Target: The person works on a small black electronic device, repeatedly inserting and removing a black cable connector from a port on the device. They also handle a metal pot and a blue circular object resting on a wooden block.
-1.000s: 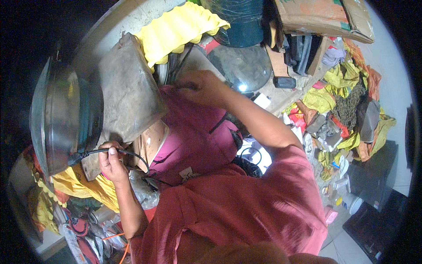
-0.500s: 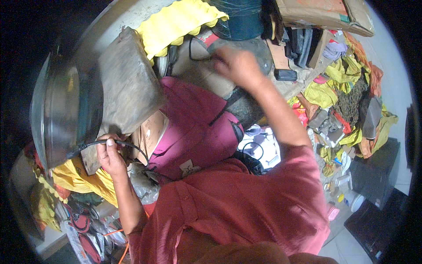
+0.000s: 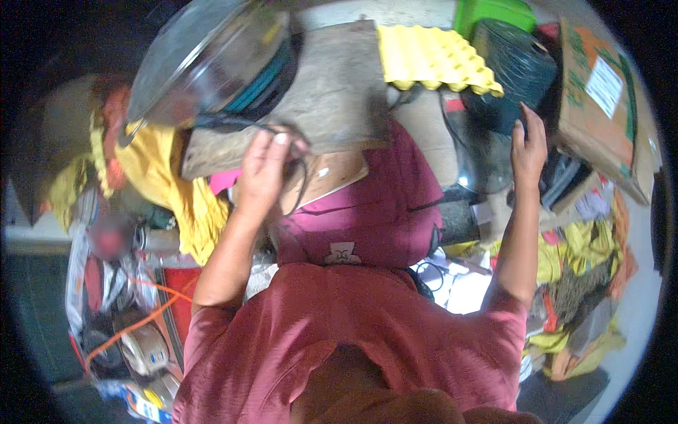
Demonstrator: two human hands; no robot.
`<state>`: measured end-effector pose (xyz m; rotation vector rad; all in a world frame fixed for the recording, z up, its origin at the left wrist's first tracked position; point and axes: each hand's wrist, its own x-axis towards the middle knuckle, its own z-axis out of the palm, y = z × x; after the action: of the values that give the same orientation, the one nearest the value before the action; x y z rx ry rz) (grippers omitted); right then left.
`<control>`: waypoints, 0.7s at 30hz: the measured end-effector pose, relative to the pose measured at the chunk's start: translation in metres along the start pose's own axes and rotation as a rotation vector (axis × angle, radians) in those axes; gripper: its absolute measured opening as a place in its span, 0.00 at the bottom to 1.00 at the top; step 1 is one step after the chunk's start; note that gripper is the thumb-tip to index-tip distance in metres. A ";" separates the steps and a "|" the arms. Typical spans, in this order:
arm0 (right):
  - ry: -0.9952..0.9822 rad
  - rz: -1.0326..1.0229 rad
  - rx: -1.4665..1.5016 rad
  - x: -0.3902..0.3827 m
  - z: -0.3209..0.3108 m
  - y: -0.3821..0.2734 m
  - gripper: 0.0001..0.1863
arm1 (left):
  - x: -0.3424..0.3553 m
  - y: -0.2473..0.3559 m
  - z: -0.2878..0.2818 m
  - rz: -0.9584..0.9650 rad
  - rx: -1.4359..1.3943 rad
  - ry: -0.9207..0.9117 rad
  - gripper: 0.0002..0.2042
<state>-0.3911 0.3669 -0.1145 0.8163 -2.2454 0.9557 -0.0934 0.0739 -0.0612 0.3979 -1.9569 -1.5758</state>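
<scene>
My left hand [image 3: 261, 173] is closed on a black cord [image 3: 305, 187]. One end of the cord runs left toward a round, glassy-sided appliance [image 3: 219, 63], whose exact kind I cannot make out; the other part loops down below my fingers. Just beyond this hand lies a worn grey wooden board [image 3: 346, 78]. A magenta fabric item [image 3: 374, 212] with a small white patch spreads between my arms. My right hand [image 3: 530, 148] is raised with fingers stretched out, holding nothing visible. It is nearest to a dark, film-wrapped cylinder [image 3: 508, 71].
A yellow egg tray [image 3: 431, 56] lies beyond the board, with a green container [image 3: 491, 14] behind. A cardboard box [image 3: 600, 106] stands at far right. Yellow cloth [image 3: 162, 184] hangs at left, near an orange cord [image 3: 141, 321]. Crumpled wrappers [image 3: 586, 247] pile up at right.
The view has swung, so the board, egg tray and appliance appear farther right. My right hand has moved right, toward the wrapped cylinder and box. My left hand still grips the cord.
</scene>
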 end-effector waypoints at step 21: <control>-0.261 -0.451 0.637 0.035 0.113 -0.241 0.16 | -0.036 -0.002 -0.027 -0.152 0.380 0.048 0.09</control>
<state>-0.2718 0.1345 -0.0538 1.7236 -1.8150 1.4089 -0.0491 0.0732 -0.0696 0.7457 -2.2332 -1.2612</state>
